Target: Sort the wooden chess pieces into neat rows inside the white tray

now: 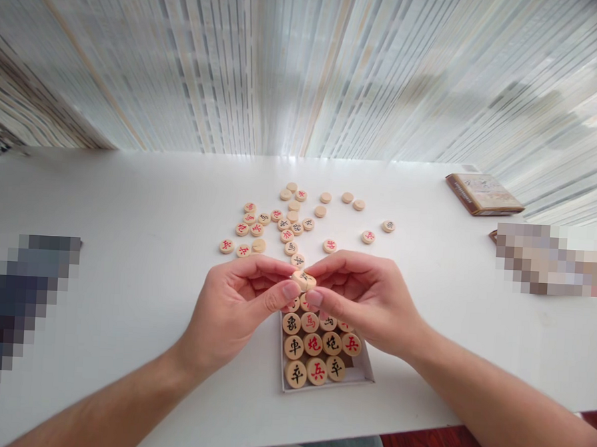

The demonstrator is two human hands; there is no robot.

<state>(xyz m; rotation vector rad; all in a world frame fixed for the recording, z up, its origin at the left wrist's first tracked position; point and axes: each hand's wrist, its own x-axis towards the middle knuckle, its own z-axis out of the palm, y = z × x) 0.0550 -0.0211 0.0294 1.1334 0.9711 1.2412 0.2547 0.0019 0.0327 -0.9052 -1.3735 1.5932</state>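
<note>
Between the fingertips of both my hands is one round wooden xiangqi piece point(304, 279) with a dark character on its face. My left hand point(242, 300) pinches its left side with thumb and forefinger. On the other side, my right hand point(367, 300) grips it the same way. Just below sits a shallow open box point(363, 377), holding rows of xiangqi pieces with red and black characters. My hands hide the box's upper part. A gap shows at its lower right corner. Beyond my fingers, loose xiangqi pieces point(287, 235) lie scattered, some face up and others showing blank wood.
At the back right of the white table point(148, 309) lies a brown patterned box point(485, 194). A blurred-out object point(547, 258) is in front of it, and another dark blurred one point(19, 302) lies at the far left. Striped curtains point(266, 68) hang behind the table.
</note>
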